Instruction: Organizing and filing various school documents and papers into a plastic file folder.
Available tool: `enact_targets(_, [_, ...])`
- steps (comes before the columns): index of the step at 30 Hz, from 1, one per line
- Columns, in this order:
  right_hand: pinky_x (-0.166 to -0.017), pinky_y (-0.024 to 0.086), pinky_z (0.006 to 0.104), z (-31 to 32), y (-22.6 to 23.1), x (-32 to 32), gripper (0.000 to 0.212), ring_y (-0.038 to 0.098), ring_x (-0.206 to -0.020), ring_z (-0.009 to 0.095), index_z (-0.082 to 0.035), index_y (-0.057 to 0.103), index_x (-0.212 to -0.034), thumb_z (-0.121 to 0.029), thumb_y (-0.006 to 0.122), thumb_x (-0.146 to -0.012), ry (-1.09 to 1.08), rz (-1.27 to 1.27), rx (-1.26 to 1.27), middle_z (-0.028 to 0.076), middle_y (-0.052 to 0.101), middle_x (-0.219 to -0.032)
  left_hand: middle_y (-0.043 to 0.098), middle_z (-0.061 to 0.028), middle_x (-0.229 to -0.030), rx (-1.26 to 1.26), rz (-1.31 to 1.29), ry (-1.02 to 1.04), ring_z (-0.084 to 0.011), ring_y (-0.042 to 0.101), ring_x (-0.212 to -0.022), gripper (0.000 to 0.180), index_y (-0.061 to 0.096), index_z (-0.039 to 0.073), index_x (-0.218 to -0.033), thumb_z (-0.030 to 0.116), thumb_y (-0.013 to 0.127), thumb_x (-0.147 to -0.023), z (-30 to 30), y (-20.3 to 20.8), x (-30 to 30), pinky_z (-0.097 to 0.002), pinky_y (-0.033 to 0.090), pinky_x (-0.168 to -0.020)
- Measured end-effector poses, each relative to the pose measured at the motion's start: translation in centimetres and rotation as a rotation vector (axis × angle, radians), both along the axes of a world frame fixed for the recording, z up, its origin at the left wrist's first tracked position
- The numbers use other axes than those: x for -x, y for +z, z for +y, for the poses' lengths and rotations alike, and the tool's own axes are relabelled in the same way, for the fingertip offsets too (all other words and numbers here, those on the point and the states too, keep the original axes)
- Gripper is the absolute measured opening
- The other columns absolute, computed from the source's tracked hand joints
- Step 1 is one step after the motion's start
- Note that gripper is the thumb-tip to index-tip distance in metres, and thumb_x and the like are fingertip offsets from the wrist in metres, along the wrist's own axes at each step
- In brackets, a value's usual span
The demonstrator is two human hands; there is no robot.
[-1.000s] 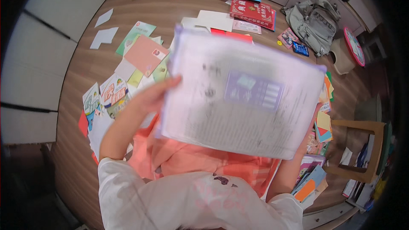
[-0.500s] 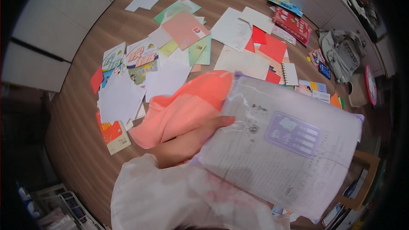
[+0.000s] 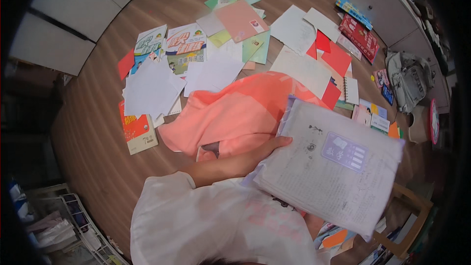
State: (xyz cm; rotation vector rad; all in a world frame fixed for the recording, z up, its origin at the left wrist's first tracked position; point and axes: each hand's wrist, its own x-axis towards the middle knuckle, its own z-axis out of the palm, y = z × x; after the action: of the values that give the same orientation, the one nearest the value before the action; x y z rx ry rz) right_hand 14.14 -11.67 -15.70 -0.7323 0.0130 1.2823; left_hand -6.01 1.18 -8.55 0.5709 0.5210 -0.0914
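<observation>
My left hand point(image 3: 269, 150) grips the left edge of a see-through plastic document pouch point(image 3: 333, 167) with purple edging, its thumb lying on top and its fingers hidden underneath. Inside the pouch is a thick stack of printed sheets with handwriting; a purple label sits on its front. The pouch is tilted in front of my white shirt point(image 3: 216, 216). My right hand is out of sight; a bit of skin shows below the pouch's lower edge. Coral-pink cloth point(image 3: 230, 113) spreads beneath my left forearm.
White sheets point(image 3: 152, 93), workbooks point(image 3: 186, 44), a pink booklet point(image 3: 243, 19) and red papers point(image 3: 337, 61) lie across the brown floor. At right are a grey backpack point(image 3: 409, 81), a phone point(image 3: 387, 94) and a wooden frame point(image 3: 405, 216). A wire rack point(image 3: 91, 225) stands lower left.
The pouch has shifted slightly lower and nearer my body, still in my left hand. More of the coral-pink cloth shows. The view has turned, so the floor items sit further right and higher.
</observation>
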Motion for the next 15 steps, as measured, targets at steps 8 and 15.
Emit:
enact_targets(8, [-0.096, 0.042, 0.0362, -4.3, -1.5, -1.1, 0.066, 0.053, -0.112, 0.023, -0.001, 0.042, -0.132, -0.054, 0.039, -0.092, -0.075, 0.032, 0.047, 0.012, 0.053, -0.126, 0.043, -0.0108, -0.136, 0.077, 0.052, 0.052, -0.0229, 0.048, -0.117, 0.066, 0.037, 0.004, -0.136, 0.045, 0.052, -0.087, -0.2, -0.4, 0.8, -0.0331, 0.04, -0.096])
enact_targets(15, [-0.096, 0.042, 0.0359, -10.8, -0.7, -0.9, 0.067, 0.053, -0.113, 0.023, -0.001, 0.042, -0.132, -0.055, 0.038, -0.092, -0.25, 0.043, 0.07, 0.011, 0.052, -0.127, 0.05, -0.0135, -0.127, 0.242, 0.281, -0.03, -0.0255, 0.053, -0.111, 0.062, 0.039, 0.005, -0.134, 0.039, 0.057, -0.085, 1.4, -4.0, 0.4, -0.0363, 0.043, -0.095])
